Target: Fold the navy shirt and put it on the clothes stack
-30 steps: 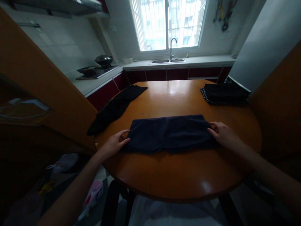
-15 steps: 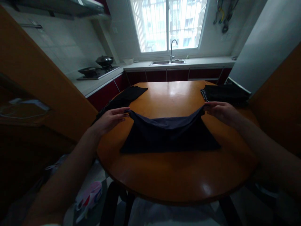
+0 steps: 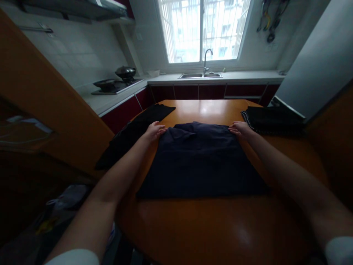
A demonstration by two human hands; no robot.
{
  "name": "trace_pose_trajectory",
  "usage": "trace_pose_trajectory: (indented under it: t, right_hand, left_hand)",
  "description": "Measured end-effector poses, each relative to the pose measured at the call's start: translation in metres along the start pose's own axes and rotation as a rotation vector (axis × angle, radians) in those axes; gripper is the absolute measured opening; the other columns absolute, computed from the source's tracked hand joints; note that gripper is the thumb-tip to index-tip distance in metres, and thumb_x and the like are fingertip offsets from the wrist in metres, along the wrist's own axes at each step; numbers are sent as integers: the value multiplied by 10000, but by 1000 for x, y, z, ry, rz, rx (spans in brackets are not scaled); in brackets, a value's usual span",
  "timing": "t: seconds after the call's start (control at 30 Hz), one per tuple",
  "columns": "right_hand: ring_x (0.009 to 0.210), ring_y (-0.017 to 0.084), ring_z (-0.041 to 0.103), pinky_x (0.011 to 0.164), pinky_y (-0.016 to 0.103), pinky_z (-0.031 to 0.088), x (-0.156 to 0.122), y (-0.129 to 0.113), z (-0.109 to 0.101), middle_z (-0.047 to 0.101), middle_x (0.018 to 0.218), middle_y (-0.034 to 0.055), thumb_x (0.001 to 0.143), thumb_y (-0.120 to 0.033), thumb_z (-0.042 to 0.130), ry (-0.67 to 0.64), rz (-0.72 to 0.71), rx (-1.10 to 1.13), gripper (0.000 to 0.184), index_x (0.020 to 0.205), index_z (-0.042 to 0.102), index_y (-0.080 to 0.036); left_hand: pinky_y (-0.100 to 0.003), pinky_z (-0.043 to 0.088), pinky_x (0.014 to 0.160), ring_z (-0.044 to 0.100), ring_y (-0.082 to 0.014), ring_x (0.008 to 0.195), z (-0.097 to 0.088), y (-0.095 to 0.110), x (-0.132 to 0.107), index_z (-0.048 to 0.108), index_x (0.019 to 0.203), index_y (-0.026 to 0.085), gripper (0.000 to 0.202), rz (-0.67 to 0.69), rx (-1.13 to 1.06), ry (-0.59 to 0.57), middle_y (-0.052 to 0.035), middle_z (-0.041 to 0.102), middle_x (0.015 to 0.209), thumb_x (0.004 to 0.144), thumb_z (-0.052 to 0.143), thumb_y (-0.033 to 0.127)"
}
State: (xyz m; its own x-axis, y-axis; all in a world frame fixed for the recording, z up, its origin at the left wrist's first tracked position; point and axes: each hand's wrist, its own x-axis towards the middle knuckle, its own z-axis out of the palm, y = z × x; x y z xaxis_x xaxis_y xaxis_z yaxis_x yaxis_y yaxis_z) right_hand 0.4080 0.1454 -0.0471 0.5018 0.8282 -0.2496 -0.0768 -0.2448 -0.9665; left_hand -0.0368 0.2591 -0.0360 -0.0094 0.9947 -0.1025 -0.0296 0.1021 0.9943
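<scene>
Fingers of the left hand lie close together and slightly bent at the far left corner of the navy cloth; those of the right hand are grouped likewise at its far right corner. Whether either set pinches the fabric or merely touches it, I cannot tell. The cloth lies in the middle of the frame on the orange-brown surface, its near edge fairly straight, its far edge rumpled, with a raised crease left of centre.

That crease could set into a lopsided fold if the two corners were drawn unevenly or pressed down before the fabric was smoothed. The left forearm passes close to the black garment at the left of the frame, so a sideways sweep might drag it askew.

Counted: two hands, one navy cloth, one black garment, and one folded black pile at the right of the frame, whose number of layers is too dark to make out. Beyond, two pans at the upper left, and one faucet over one sink with two basins, top centre.
</scene>
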Motion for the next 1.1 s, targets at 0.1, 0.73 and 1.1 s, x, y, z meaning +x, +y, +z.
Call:
trace_pose_trajectory:
  t: [0.1,0.73,1.1]
  right_hand:
    - [775,174,702,776,312,609,0,15,6,717,844,70,736,-11,587,51,-132,-65,256,928,646,-170]
    - [1169,241,646,1075,374,475,-32,29,85,721,1240,95,891,-100,490,-558,-1066,-886,391,1159,760,-190]
    - [1545,312,219,1234,553,197,19,41,94,263,1668,146,1034,-428,393,-417,-857,-1212,595,1569,384,-169]
  left_hand:
    - [-264,572,682,713,-147,742,1,-10,-6,476,1395,190,619,-14,106,24,-91,669,1059,827,694,83]
    - [-299,573,859,707,-195,1004,94,-16,-2,636,1287,162,508,302,414,-372,-130,672,1286,796,570,52]
    - [-432,274,1231,393,-257,1469,95,-47,2,486,1503,235,516,860,969,-618,-100,454,1569,994,486,321]
